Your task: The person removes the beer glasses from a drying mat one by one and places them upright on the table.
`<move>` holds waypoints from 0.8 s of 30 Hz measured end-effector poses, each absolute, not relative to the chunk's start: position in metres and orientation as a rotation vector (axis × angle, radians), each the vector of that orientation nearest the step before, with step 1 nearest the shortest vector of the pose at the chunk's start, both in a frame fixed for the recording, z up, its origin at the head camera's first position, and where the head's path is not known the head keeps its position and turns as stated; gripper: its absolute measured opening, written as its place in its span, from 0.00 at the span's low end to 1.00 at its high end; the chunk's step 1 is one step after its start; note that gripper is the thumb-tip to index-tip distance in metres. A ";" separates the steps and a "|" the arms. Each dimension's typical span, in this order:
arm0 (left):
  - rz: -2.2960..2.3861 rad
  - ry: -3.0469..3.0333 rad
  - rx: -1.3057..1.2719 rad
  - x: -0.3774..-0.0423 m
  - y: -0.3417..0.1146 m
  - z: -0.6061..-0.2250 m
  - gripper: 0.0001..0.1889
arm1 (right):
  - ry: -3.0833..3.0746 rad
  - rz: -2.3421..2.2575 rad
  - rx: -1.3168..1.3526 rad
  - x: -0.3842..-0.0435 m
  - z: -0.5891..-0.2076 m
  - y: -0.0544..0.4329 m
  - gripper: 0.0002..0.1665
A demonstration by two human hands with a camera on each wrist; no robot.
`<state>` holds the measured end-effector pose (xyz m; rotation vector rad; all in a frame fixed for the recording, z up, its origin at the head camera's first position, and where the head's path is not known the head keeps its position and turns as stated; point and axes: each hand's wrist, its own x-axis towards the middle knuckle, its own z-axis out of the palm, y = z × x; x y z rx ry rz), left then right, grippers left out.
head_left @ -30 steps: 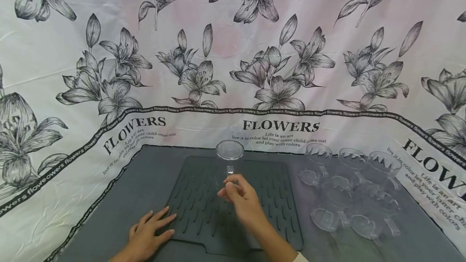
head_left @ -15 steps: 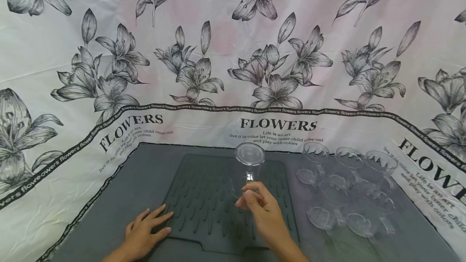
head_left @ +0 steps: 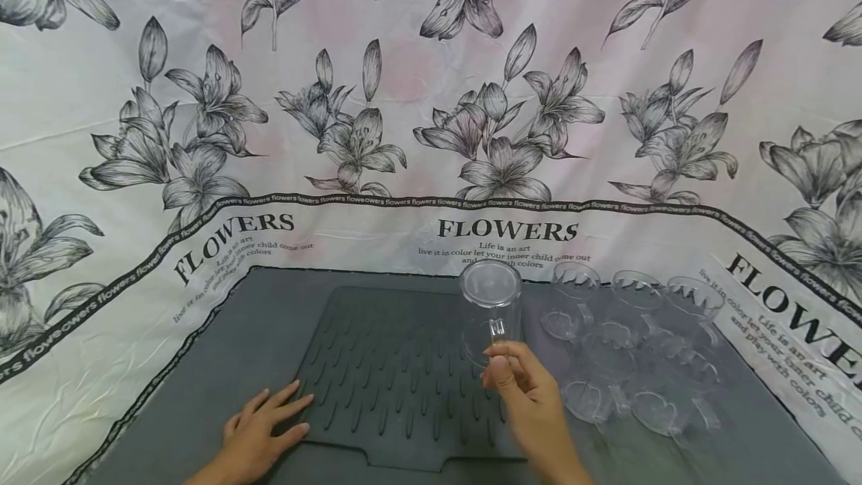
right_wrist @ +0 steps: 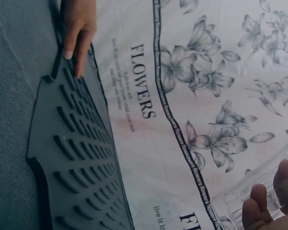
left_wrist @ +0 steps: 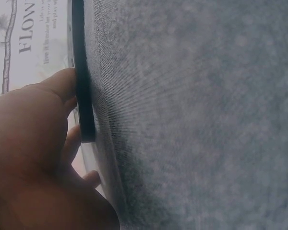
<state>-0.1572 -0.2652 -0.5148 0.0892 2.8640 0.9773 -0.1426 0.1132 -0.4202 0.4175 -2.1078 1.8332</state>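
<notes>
My right hand (head_left: 535, 403) pinches the handle of a clear mug (head_left: 491, 287) and holds it up over the right part of the dark mat. The mug's thick, round end faces up; its see-through body is faint below that. In the right wrist view, the fingers (right_wrist: 259, 203) overlap the clear wall of the mug (right_wrist: 247, 189) at the lower right. My left hand (head_left: 259, 432) lies with spread, straight fingers at the near left edge of the ribbed drying mat (head_left: 397, 365). Seen from the left wrist, its thumb and fingers touch the mat's edge (left_wrist: 84, 96).
Several more clear mugs (head_left: 592, 399) with handles stand close together on the grey table (head_left: 195, 388), right of the mat. Behind the table hangs a white cloth (head_left: 377, 238) with a flower print and lettering.
My right hand has carried the mug to the right, from over the middle of the mat towards its right side. The left hand stays at the mat's edge; the head view has shifted slightly.
</notes>
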 end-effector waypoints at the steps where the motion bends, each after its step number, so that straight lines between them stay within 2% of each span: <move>1: 0.974 2.862 0.083 -0.157 -0.265 -0.514 0.28 | -2.097 1.820 0.397 -0.142 -0.419 0.115 0.08; 16: 0.959 2.870 0.051 -0.158 -0.263 -0.516 0.30 | -1.795 1.819 0.306 -0.138 -0.405 0.131 0.09; 24: 0.938 2.874 0.039 -0.158 -0.263 -0.516 0.29 | -1.741 1.760 0.494 -0.138 -0.404 0.138 0.12</move>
